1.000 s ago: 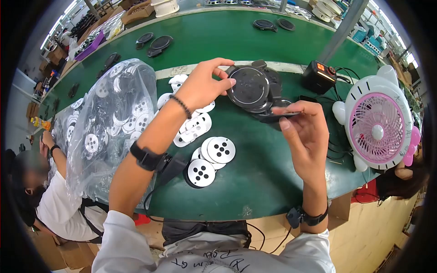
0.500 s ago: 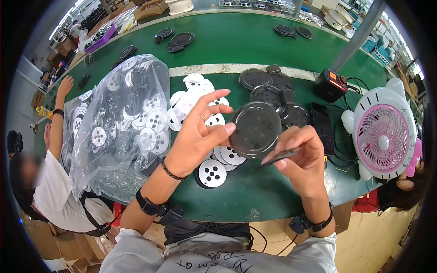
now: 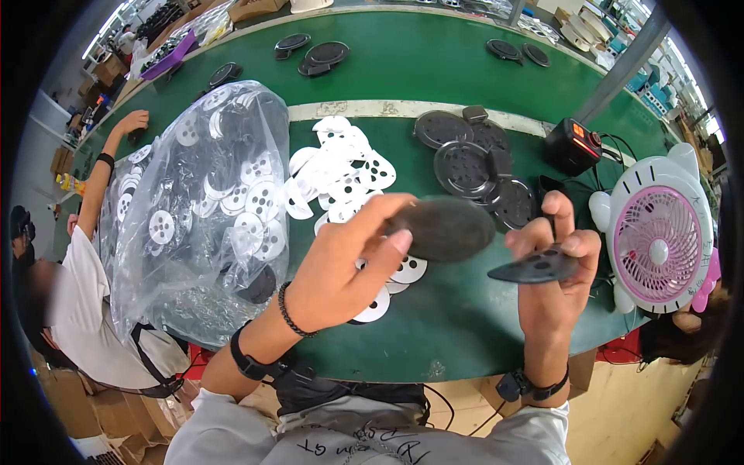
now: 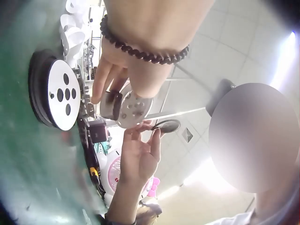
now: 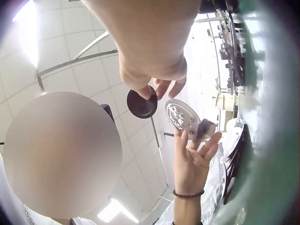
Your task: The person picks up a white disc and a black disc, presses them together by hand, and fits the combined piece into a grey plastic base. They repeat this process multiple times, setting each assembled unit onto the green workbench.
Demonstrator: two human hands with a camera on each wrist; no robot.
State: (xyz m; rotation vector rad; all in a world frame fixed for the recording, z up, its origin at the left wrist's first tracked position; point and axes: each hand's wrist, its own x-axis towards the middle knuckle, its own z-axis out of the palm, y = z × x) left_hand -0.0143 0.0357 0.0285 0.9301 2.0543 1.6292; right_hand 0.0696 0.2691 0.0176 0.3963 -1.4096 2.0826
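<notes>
My left hand (image 3: 345, 267) holds a dark round housing (image 3: 451, 230) by its edge, tilted above the table. In the left wrist view the housing (image 4: 134, 108) shows several holes or studs in its face and a block at one side. To its right, my right hand (image 3: 552, 298) pinches a thin black disc (image 3: 535, 266) with holes between thumb and fingers; the disc (image 5: 142, 104) is apart from the housing. Beneath the left hand's housing, white discs with black holes (image 3: 373, 308) lie stacked, partly hidden.
Loose white discs (image 3: 341, 167) lie behind my left hand, beside a clear plastic bag (image 3: 198, 225) of similar discs. More black round housings (image 3: 467, 169) are piled behind my right hand. A black box with an orange display (image 3: 572, 146) and a pink-white fan (image 3: 657, 232) stand right. Another person sits left.
My left hand has lifted a housing from the pile and drawn it toward me, then tipped it nearly flat. The right hand has come away from the pile with its black disc and moved slightly right.
</notes>
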